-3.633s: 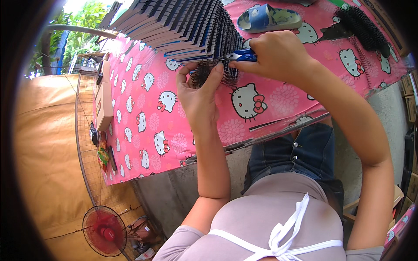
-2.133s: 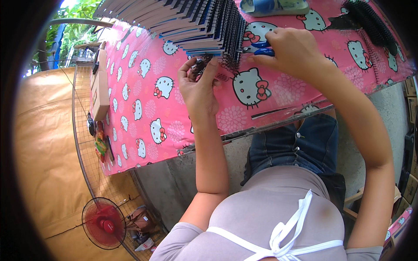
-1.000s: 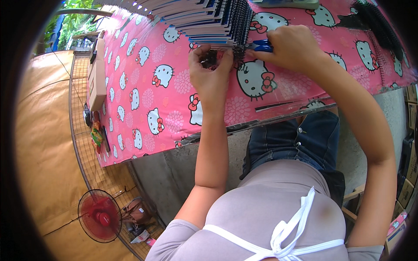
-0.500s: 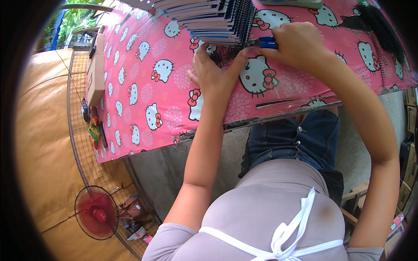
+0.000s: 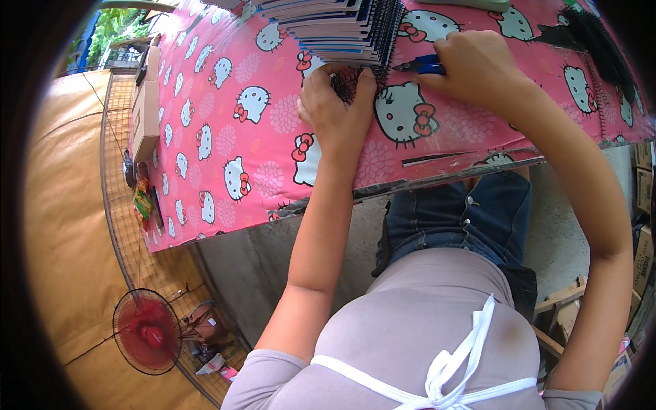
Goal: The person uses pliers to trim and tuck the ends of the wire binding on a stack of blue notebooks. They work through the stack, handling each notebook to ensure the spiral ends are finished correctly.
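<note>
A stack of spiral-bound notebooks (image 5: 335,31) lies at the table's far middle, pages fanned to the left and dark binding along its right side. Below its near end, my left hand (image 5: 329,113) curls round a bunch of black coils (image 5: 348,83), thumb on the right and fingers on the left. My right hand (image 5: 482,65) is closed on blue-handled pliers (image 5: 430,65). Their dark jaws point left, just right of the binding and my left thumb. Whether the jaw tips touch a coil, I cannot tell.
Pink patterned cloth (image 5: 266,147) covers the table, its near edge worn. Black coils (image 5: 601,55) lie at the far right. A cardboard box (image 5: 145,113) stands at the left edge, and a red fan (image 5: 147,331) beyond it. Boxes (image 5: 642,263) are stacked at right.
My right hand and the pliers have shifted slightly right, off the binding. My left thumb has drawn left, closer to its fingers around the coils.
</note>
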Tool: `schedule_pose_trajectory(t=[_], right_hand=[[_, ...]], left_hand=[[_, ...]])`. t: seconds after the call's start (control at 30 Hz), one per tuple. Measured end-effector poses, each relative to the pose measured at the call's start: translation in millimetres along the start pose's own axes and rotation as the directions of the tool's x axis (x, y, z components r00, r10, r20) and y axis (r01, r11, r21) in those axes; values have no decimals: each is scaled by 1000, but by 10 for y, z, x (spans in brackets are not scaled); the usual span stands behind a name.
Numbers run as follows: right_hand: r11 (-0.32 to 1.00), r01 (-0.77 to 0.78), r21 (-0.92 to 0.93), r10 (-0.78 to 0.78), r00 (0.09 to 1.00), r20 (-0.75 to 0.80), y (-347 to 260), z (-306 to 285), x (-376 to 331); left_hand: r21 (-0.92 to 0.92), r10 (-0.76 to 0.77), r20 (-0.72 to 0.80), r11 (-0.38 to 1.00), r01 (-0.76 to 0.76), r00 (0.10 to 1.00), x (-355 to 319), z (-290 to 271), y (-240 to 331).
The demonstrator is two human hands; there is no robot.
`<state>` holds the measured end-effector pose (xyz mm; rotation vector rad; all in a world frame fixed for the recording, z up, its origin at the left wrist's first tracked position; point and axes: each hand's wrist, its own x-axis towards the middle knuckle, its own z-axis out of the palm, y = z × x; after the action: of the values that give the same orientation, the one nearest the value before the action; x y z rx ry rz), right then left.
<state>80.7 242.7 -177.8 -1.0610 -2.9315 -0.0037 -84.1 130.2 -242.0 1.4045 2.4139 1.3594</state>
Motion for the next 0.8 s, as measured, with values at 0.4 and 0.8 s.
schedule_pose_trajectory(t=[0.4,0.8], right_hand=[[1000,5,-13,-5,999,37,-40,16,29],[971,102,-216,-128,986,-111,-47,154,106]], left_hand=[[137,96,31,986,-99,995,-8,16,-67],[240,178,-30,956,-165,984,-52,89,-35]])
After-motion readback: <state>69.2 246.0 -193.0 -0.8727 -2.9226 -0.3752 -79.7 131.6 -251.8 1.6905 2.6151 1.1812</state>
